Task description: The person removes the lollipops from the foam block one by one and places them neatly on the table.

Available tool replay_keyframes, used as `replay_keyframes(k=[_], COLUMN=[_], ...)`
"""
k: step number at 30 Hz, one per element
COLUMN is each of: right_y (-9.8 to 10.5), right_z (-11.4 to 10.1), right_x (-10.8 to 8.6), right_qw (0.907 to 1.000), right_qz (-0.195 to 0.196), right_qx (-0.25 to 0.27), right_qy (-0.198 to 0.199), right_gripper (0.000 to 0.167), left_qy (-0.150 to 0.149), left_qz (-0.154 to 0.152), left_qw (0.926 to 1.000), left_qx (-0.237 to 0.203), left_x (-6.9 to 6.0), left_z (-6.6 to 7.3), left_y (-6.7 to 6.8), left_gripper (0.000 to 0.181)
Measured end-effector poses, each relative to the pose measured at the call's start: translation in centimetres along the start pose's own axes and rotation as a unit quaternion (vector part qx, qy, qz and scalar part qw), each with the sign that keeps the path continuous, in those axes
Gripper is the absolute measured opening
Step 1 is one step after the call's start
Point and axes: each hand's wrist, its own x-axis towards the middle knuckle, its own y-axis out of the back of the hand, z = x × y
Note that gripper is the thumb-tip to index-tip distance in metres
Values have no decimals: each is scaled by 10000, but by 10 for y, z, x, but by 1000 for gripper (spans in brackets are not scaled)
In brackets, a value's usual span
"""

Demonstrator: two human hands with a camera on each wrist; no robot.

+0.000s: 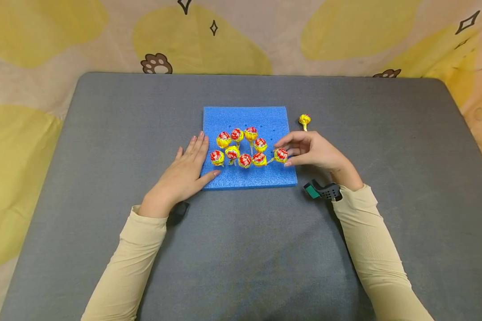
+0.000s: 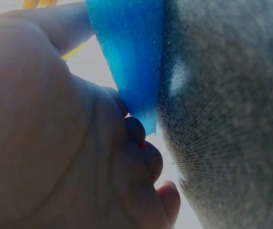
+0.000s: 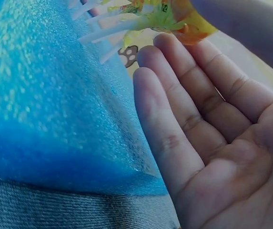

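Observation:
A blue foam block (image 1: 249, 178) lies on the table. Several lollipops in yellow and red wrappers, such as this lollipop (image 1: 245, 161), stand in it by their white sticks. My left hand (image 1: 184, 171) rests along the block's left edge, fingers extended and thumb over its top. My right hand (image 1: 315, 151), at the block's right side, holds the head of one lollipop (image 1: 281, 155) between thumb and fingers. Its stick (image 3: 110, 31) slants to the foam in the right wrist view; whether the tip is inside is hard to tell.
One more lollipop (image 1: 304, 119) lies on the grey table (image 1: 241, 249), just beyond the right hand. Small holes dot the foam behind the standing lollipops. A patterned yellow and cream cloth (image 1: 241, 35) hangs behind the table's far edge.

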Motion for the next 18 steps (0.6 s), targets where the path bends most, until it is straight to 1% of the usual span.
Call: replay_keyframes(k=[5, 8, 18], right_y=[-1, -2, -1], right_z=[-1, -1, 2], right_x=[1, 1, 1], right_qw=[9996, 9994, 9995], right_qz=[120, 125, -45], right_qx=[-259, -324, 63], right_qy=[-4, 34, 320], right_gripper=[35, 33, 32], left_qy=[20, 23, 29], left_qz=[-3, -8, -83], left_qw=[10000, 10000, 10000], left_qx=[-3, -10, -10], left_x=[-1, -1, -1], left_z=[1, 1, 1], left_y=[0, 0, 1], left_gripper=[86, 86, 85])
